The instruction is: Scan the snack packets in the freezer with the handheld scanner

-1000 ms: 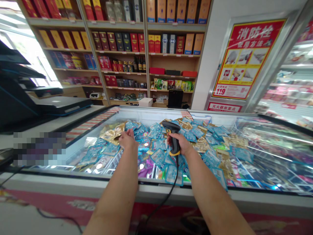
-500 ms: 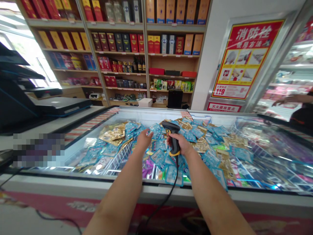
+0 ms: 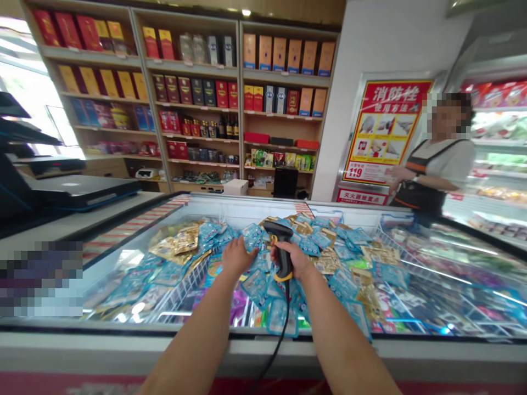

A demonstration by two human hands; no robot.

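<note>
My right hand grips a black and yellow barcode scanner by its handle, head upward, with its cable hanging toward me. To its left, my left hand is open, thumb apart from the fingers, and nothing shows in it. It hovers at the heap of packets, and I cannot tell whether it touches one. Blue snack packets and gold packets lie heaped around both hands, inside or on top of a glass-topped chest freezer.
A white wire divider runs inside the freezer at the left. A dark counter machine stands at far left. Behind are shelves of boxed goods. A person in an apron stands beyond the freezer at right.
The view has tilted up and shifted right, bringing the person at right into fuller view. My left hand's fingers have spread wider. The scanner stays in my right hand.
</note>
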